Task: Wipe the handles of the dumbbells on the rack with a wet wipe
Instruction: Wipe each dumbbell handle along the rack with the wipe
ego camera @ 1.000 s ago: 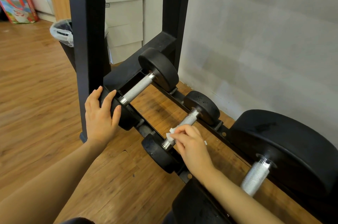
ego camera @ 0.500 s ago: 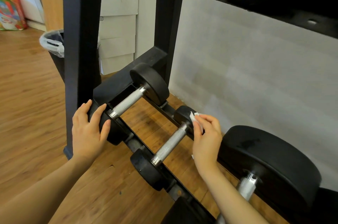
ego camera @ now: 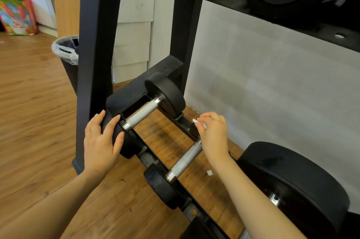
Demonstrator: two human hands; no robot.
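1. The left hand (ego camera: 101, 141) rests, fingers spread, on the near weight of the far dumbbell (ego camera: 143, 113).
2. The right hand (ego camera: 213, 135) pinches the wipe (ego camera: 198, 123) (mostly hidden) above the middle dumbbell (ego camera: 185, 159) on the rack (ego camera: 97, 43).

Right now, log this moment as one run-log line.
left hand: rests on leftmost dumbbell's near head | right hand: pinches wet wipe above middle dumbbell's handle | wipe off handle

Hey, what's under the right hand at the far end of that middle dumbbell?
The right hand pinches a white wipe over the knurled handle. It covers the handle's far end and most of that end's black head, so contact there can't be seen.
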